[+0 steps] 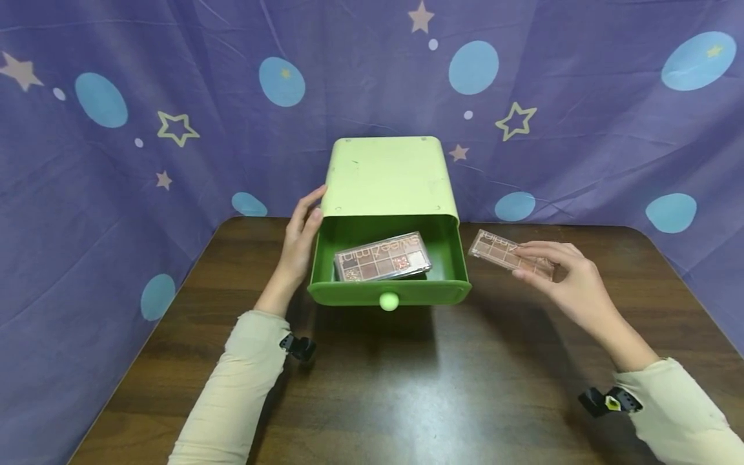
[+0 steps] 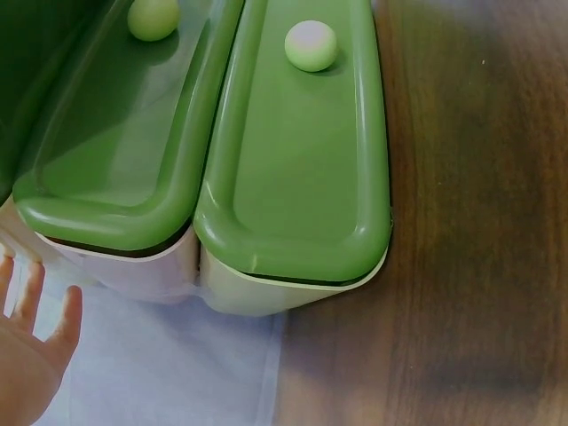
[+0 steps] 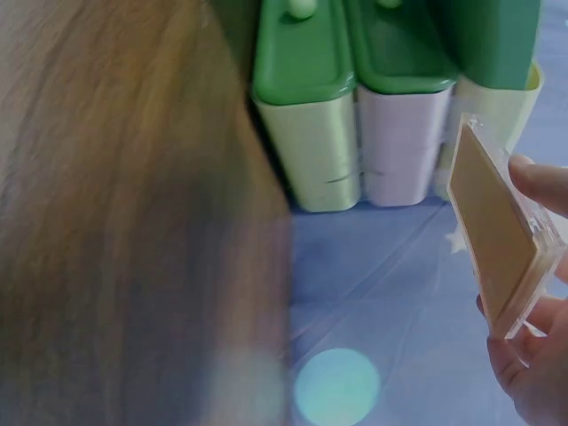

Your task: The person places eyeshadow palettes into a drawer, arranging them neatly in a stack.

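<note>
A small drawer cabinet (image 1: pixel 391 174) with a pale green top stands on the table. Its green top drawer (image 1: pixel 349 294) is pulled out, and an eyeshadow palette with a clear lid (image 1: pixel 383 258) lies tilted inside. My left hand (image 1: pixel 295 242) touches the cabinet's left side near the top, fingers extended; in the left wrist view its fingers (image 2: pixel 67 319) are spread. To the right of the drawer, my right hand (image 1: pixel 572 278) pinches a second eyeshadow palette (image 1: pixel 493 250) between thumb and fingers, raised off the table. The right wrist view shows this palette's plain edge and back (image 3: pixel 488 222).
Two lower drawers, a green-fronted bottom one (image 2: pixel 293 160) and a middle one (image 2: pixel 115 164), are pushed in beneath the pulled-out drawer. Dark brown wooden table (image 1: pixel 372 400) lies in front. A purple curtain with stars and circles (image 1: pixel 372 77) hangs close behind the cabinet.
</note>
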A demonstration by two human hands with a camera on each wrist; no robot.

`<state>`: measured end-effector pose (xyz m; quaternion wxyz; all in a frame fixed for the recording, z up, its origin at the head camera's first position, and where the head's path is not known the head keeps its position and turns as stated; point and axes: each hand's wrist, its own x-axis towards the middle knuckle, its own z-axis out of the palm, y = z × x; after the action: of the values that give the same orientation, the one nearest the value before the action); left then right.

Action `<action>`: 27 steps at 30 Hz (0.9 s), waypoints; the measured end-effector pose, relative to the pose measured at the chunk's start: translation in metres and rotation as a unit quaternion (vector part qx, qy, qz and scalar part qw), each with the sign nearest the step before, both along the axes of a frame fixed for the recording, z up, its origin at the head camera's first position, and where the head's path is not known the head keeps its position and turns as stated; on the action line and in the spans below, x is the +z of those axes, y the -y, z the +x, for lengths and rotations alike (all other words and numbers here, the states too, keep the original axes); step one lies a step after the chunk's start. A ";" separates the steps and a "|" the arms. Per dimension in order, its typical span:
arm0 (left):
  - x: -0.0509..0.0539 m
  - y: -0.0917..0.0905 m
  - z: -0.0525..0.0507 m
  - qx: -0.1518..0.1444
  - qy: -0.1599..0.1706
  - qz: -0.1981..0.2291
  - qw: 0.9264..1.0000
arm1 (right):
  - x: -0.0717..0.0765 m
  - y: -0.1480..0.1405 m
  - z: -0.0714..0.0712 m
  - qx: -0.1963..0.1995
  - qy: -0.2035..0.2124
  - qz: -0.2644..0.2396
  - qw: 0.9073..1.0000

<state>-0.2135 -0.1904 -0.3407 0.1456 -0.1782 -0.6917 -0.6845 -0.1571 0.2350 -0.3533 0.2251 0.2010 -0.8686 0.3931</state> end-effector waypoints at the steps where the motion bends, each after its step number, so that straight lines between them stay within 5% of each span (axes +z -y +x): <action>1: 0.000 0.000 0.000 0.000 0.000 -0.001 1.000 | 0.003 0.001 0.002 0.000 -0.005 -0.004 1.000; 17: 0.000 0.000 0.001 0.004 0.001 -0.004 1.000 | 0.055 0.033 0.039 0.067 -0.112 -0.070 0.989; 27: 0.000 0.000 0.000 0.006 0.001 -0.007 1.000 | 0.055 0.045 0.034 0.109 -0.115 -0.083 0.984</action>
<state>-0.2136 -0.1902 -0.3411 0.1480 -0.1740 -0.6975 -0.6792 -0.1230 0.1899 -0.2984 0.2952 0.3192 -0.7739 0.4605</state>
